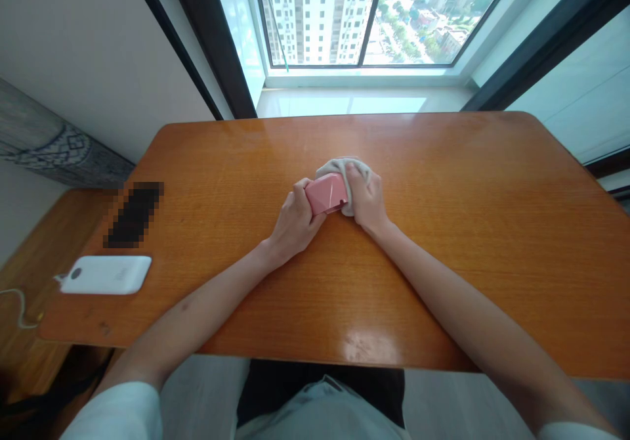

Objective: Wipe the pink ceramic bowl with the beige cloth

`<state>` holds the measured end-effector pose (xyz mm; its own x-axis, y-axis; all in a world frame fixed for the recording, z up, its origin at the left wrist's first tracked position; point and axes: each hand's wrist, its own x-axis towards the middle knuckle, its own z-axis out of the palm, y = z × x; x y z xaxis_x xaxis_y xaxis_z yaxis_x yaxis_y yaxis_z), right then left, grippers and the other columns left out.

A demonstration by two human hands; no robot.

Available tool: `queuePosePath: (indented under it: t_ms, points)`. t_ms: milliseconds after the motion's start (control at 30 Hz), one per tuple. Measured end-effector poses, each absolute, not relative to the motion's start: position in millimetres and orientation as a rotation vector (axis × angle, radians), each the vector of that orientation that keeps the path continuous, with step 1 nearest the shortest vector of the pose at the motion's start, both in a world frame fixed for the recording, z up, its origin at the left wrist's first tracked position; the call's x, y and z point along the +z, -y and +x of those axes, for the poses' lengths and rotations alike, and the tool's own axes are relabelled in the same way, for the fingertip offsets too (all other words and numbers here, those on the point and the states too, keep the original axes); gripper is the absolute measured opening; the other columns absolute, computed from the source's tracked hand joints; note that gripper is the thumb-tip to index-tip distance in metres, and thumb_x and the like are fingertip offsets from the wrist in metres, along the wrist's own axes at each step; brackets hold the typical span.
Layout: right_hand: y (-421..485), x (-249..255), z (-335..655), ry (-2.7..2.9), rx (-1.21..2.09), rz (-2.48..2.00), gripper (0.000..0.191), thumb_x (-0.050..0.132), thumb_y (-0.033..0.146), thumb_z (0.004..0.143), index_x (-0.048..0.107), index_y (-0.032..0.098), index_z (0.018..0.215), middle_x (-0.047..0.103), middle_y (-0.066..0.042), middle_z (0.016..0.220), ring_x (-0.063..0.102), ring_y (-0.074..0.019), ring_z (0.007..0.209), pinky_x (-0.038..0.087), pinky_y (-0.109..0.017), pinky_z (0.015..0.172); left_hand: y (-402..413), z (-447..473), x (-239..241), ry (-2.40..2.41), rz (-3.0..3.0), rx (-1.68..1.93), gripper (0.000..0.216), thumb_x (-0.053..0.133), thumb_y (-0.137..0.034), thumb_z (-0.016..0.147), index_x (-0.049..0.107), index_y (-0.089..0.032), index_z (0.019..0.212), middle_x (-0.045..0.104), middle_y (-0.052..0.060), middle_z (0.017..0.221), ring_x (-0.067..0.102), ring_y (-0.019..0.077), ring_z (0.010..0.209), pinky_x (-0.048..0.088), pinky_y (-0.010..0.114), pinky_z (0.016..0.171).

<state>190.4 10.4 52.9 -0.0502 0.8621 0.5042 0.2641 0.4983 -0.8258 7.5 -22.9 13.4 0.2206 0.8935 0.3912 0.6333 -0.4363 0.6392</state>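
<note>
1. We see the left hand (295,220) just left of frame centre, fingers curled shut around the left end of a small pink case (327,194).
2. The pink case sits at mid-frame, slightly above centre, held between both hands low over the wooden table (443,243); we cannot tell if it touches the tabletop.
3. The right hand (367,197) is immediately right of the case, fingers closed on a bunched pale grey cloth (344,164), pressing it against the right end and top edge of the case.
4. The cloth wraps over the right hand's fingertips and shows as a rumpled fold above the case, toward the upper middle of the frame.
5. Both forearms run in from the lower corners and meet at centre; white sleeves show at the bottom edge.
6. At lower left of the frame, a white power bank (105,274) lies flat on the table near its left edge, with a white cable (20,305) trailing off its left end.
7. Just above the power bank, a dark pixelated object (134,214) lies on the table, well apart from the hands; what it is cannot be told.
8. Top of frame: a window (354,13) with tall buildings outside, pale sill below it.
</note>
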Motion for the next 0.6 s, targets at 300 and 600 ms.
queuePosePath:
  t_ms: [300,600]
  points:
    - [-5,50,189,1.563,0.637,-1.032,0.047,0.042,0.055,0.116,0.08,0.026,0.112,0.085,-0.006,0.115,0.077,-0.0255,0.109,0.06,-0.045,0.103,22,6,14,-1.427,2.119,1.077,0.047,0.06,-0.033,0.103,0.036,-0.022,0.142,0.067,0.016,0.133,0.07,0.0271,0.106,0.059,0.049,0.096]
    - [27,69,168,2.36,-0.391,-0.89,0.052,0.055,0.037,0.109,0.06,0.015,0.155,0.074,-0.017,0.15,0.062,-0.0426,0.143,0.039,-0.068,0.129,17,1,-8,-1.442,2.348,0.991,0.037,0.045,-0.036,0.111,0.05,-0.017,0.143,0.068,0.022,0.138,0.07,0.0355,0.124,0.059,0.059,0.11]
